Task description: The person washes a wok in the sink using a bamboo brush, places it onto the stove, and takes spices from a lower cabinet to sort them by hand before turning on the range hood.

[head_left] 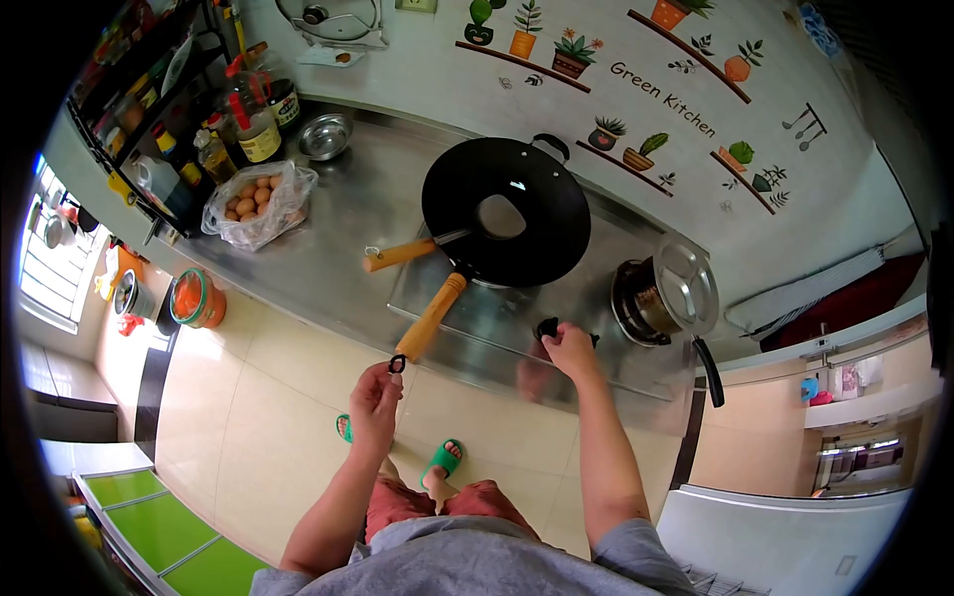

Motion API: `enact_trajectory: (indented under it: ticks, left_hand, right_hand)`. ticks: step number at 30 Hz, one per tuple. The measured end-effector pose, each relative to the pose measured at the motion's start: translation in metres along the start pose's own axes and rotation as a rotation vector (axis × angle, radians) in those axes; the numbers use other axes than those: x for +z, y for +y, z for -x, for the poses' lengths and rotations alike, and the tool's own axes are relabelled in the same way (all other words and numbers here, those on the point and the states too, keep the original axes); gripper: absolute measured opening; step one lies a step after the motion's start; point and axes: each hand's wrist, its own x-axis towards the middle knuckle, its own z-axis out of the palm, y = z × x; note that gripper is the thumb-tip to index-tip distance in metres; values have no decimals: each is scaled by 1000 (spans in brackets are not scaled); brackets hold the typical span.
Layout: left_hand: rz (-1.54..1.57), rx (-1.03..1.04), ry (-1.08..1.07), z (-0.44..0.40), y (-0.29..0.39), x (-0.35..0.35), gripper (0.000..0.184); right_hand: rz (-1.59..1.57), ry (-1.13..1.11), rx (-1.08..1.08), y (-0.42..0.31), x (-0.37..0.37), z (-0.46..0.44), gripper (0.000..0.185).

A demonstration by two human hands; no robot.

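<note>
A black wok (467, 189) sits on the steel cooktop, its wooden handle (433, 316) pointing toward me. My left hand (376, 395) is closed, fingers pinching the black ring at the handle's end. Inside the wok lies a metal utensil (500, 217) with a shiny rounded head; whether it is a ladle or a turner I cannot tell. Its wooden grip (399, 255) rests over the wok's left rim. My right hand (569, 351) is closed around a black stove knob (547, 329) at the cooktop's front, partly hidden by the fingers.
A lidded pot (681, 290) with a black handle stands on the right burner. Left on the counter are a bag of eggs (253, 204), a metal bowl (325, 137) and several sauce bottles (260, 134). A green-rimmed bucket (199, 300) is on the floor.
</note>
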Motion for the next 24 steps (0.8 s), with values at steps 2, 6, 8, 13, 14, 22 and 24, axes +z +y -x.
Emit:
enact_trajectory:
  ticks: [2,6,8,13,14,22,24]
  left_hand:
    - [14,0,7,1,-1,2,17]
    - [53,29,10,1,-5,4,17]
    - [51,23,17,2,-3,6,17]
    - [59,15,35,3,0,7,16]
    - [64,17,30,3,-1,7,16]
    - [88,-13,39,1,-3,5,17]
    - [61,-21,21,1,-3,4,17]
  right_hand:
    - [27,1,31,-8,-4,0,37]
    - [123,79,32,-12,1,-18,36]
    - [168,9,122,-22,-6,-21,34]
    - [250,-160,199,-37,-10,-30,28]
    - [272,-177,193,-37,-10,-32,28]
    - [379,-244,207,-59,-21,-29,29]
    - [371,-263,198,-62,-22,-28,31]
